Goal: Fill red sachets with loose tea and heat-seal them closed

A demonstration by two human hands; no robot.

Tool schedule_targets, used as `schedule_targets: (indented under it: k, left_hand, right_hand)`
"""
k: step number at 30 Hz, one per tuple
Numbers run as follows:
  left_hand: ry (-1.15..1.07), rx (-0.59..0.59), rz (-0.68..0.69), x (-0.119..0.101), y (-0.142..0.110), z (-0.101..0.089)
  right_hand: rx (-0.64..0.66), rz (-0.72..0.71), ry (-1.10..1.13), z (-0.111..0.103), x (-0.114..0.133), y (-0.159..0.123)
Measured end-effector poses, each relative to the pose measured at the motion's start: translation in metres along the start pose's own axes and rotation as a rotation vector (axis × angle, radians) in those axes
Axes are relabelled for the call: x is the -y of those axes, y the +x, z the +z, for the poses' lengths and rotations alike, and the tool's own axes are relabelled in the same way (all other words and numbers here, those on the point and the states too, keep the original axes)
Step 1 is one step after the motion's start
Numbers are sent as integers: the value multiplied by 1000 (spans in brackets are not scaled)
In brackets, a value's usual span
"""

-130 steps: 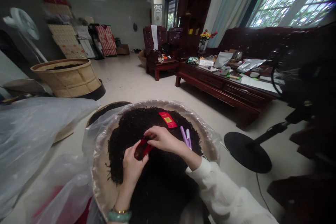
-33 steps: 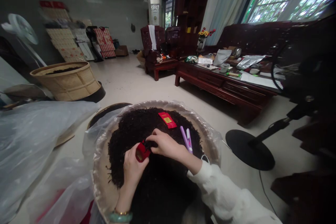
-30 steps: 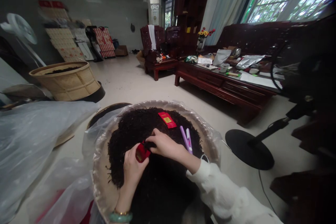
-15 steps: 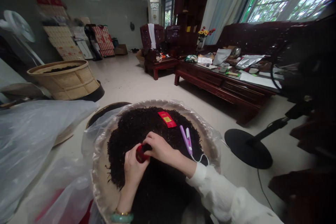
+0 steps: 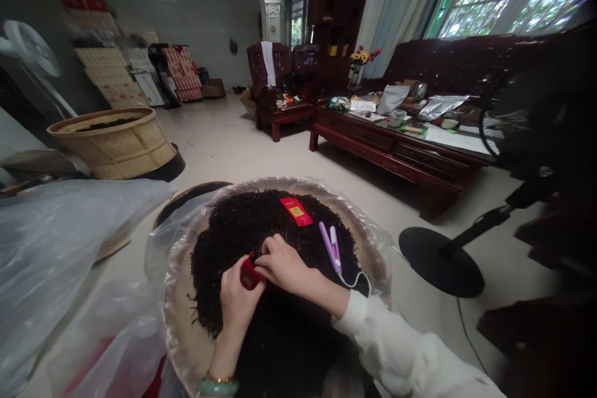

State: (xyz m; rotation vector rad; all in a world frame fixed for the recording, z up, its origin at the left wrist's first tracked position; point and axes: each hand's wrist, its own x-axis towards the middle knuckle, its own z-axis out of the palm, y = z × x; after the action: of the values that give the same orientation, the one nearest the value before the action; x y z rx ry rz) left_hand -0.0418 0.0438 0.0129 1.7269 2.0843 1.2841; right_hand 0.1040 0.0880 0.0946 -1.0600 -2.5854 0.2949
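Note:
My left hand is wrapped round a small red packet, its mouth facing up. At the packet's upper right edge, my right hand has its fingers pinched together and touching it. What those fingertips hold is hidden. Both hands are over a heap of dark, dry, twisted leaves like loose tea in a wide round basket lined with clear plastic. On the heap beyond my hands lies a flat red packet with a yellow patch. Right of it rests a purple and white clamp-like tool with a white cord.
Clear plastic sheeting spreads at the left. Behind it stands another round basket with dark leaves. A black fan base is on the floor at the right. Farther back is a dark wooden table strewn with bags and papers.
My right hand's fingers have shifted slightly down from above the packet's mouth to its right edge, uncovering more of the opening. My left hand keeps its hold.

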Motion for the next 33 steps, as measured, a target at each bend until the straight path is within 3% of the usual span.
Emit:
schedule_targets:
  k: [8, 12, 14, 16, 19, 22, 25, 29, 33]
  left_hand:
    - [-24, -25, 39, -4, 1, 3]
    - [-72, -37, -26, -7, 7, -2]
    - [-259, 92, -134, -6, 11, -8]
    - [-509, 300, -249, -3, 14, -15]
    - [-710, 503, -364, -2, 13, -23]
    - [-752, 552, -389, -3, 9, -25]
    - [-714, 506, -377, -4, 7, -23]
    - [-679, 436, -340, -4, 5, -18]
    - [-575, 339, -312, -1, 2, -11]
  right_hand:
    - [-104, 35, 43, 6, 3, -5]
    - [-185, 67, 262, 6, -13, 0]
    - [-204, 66, 460, 3, -23, 3]
    - [-176, 85, 647, 0, -32, 4]
    - [-141, 154, 777, -1, -40, 4]
    - [-93, 153, 739, 0, -44, 3]
    - [-47, 120, 654, 0, -45, 2]
    - [-178, 122, 350, -1, -36, -5]
    - [-305, 34, 79, -5, -21, -11]
